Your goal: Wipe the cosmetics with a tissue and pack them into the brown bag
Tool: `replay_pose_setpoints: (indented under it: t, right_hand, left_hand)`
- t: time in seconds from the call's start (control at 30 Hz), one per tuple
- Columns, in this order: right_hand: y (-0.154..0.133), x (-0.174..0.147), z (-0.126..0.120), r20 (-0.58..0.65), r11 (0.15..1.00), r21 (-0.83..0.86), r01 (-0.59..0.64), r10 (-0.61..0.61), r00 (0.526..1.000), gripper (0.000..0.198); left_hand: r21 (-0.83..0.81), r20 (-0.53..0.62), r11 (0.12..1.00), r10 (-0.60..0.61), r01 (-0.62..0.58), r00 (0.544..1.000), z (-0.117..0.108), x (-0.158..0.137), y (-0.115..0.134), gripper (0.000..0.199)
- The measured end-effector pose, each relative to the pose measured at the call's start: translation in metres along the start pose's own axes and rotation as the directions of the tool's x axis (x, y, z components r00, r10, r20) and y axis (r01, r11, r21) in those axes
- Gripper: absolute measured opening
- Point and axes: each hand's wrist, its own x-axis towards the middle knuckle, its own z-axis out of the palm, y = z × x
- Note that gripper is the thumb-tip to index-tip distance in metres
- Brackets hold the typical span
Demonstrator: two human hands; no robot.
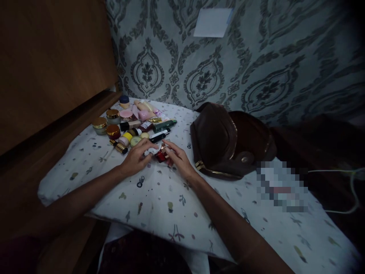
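Observation:
My left hand (137, 158) is closed on a crumpled white wipe (151, 151), which touches a small dark red glass bottle (161, 156) with a gold-coloured top. My right hand (180, 160) grips that bottle from the other side, its fingers partly hiding it. Just beyond my hands lie a black tube (159, 137) and a pale green round jar (135, 140). A gold and black lipstick-like tube (118, 146) rests to the left of my left hand.
Several cosmetics stand at the back left, among them a gold-lidded jar (99, 125), an amber jar (113, 131) and a dark green tube (164, 126). A brown leather bag (213, 140) lies open on the right. Patterned cloth (159, 198) covers the table; a wooden cabinet (57, 57) borders the left.

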Motion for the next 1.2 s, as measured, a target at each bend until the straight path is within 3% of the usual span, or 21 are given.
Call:
replay_pose_setpoints:
  t: [0.37,0.67,0.9,1.2]
  right_hand:
    - [0.0,-0.001,0.003,-0.033,0.999,-0.04,0.03,-0.031,0.999,0.059]
    - [-0.004,-0.002,0.009,-0.06,0.999,-0.03,0.015,-0.017,0.998,0.06]
    - [-0.003,-0.001,0.012,-0.104,0.998,-0.05,0.031,-0.036,0.994,0.055]
    - [-0.003,0.001,0.01,-0.127,1.0,0.008,-0.006,0.007,0.992,0.058]
  left_hand:
    - [0.069,-0.017,0.989,0.133,-0.132,0.991,-0.001,0.0,0.002,0.025]
    - [0.129,-0.005,0.978,0.166,-0.164,0.986,-0.008,0.002,0.002,0.021]
    - [0.311,0.056,0.888,0.337,-0.337,0.94,0.0,-0.004,0.012,0.024]
    - [0.403,0.172,0.795,0.421,-0.454,0.891,0.007,-0.009,0.009,0.022]
